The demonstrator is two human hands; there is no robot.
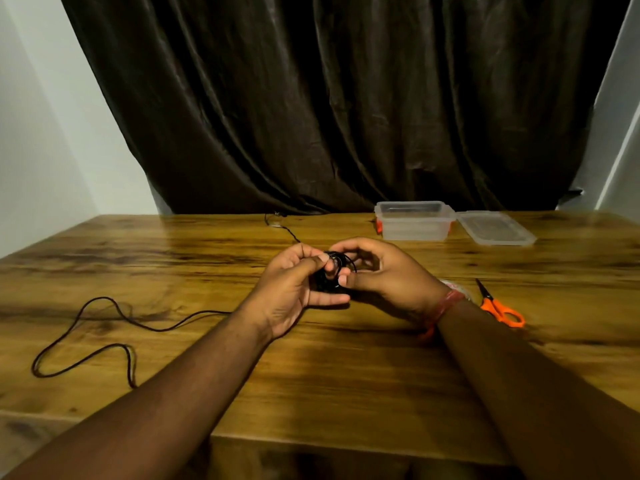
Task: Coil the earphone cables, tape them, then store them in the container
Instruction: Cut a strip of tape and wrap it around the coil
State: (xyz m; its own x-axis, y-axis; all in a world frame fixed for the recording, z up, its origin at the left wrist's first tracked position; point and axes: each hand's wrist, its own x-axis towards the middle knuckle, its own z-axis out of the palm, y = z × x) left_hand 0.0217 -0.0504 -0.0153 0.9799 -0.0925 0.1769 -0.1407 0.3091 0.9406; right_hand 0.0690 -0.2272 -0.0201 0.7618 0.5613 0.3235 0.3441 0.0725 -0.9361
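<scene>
At the centre of the wooden table point(346, 393) a small coil of black earphone cable point(334, 270) is held between both hands, just above the tabletop. The left hand point(294, 289) is curled around the coil from nine o'clock, its thumb pressed across the top of the loops and its fingers folded underneath. The right hand point(381, 271) is closed on the coil from three o'clock, with thumb and fingertips pinched at the loops; whether tape is held there cannot be told. A red thread band point(446, 304) is worn on the right wrist.

From behind the left hand, a loose length of black cable point(83, 341) is trailed across the table toward eight o'clock, lying in wide bends. Another thin black cable point(282, 228) is seen at twelve o'clock, running to the far table edge beneath the dark curtain point(329, 98).

At one o'clock an open clear plastic container point(414, 221) with orange clips is set, and its clear lid point(495, 227) is laid flat just beside it at two o'clock. Orange-handled scissors point(498, 306) are placed at three o'clock, near the right wrist, blades closed.
</scene>
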